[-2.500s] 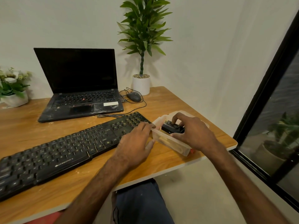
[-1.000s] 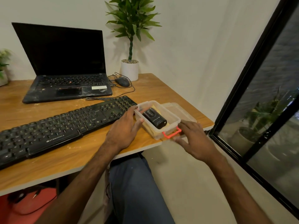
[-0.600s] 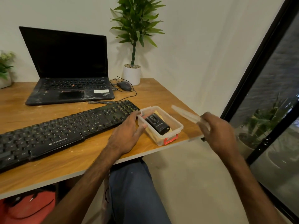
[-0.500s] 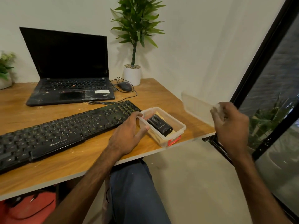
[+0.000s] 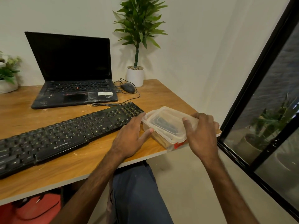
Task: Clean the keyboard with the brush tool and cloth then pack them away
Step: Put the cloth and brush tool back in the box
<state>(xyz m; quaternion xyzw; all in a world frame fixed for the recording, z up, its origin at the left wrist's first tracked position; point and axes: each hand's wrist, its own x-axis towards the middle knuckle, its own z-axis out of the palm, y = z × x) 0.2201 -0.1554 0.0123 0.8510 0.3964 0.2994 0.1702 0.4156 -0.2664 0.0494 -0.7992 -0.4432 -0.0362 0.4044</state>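
A clear plastic box (image 5: 163, 140) with a red clip (image 5: 178, 145) stands at the desk's right front corner. The black brush tool (image 5: 165, 125) and a yellowish cloth (image 5: 159, 138) show through it. My right hand (image 5: 199, 133) holds the clear lid (image 5: 168, 117) on top of the box, thumb on the lid, fingers round its right edge. With straight fingers, my left hand (image 5: 131, 135) presses against the box's left side. The black keyboard (image 5: 64, 135) lies diagonally to the left of the box.
An open black laptop (image 5: 72, 75) stands behind the keyboard, with a wired mouse (image 5: 127, 87) and a white-potted plant (image 5: 137, 46) beside it. A small flower pot (image 5: 7, 78) stands at far left. A dark window frame (image 5: 258, 78) runs down the right. The wooden desk (image 5: 163, 94) ends just past the box.
My right hand picked the lid up from the desk, raised it to the right, then brought it down onto the box. The left hand stayed against the box.
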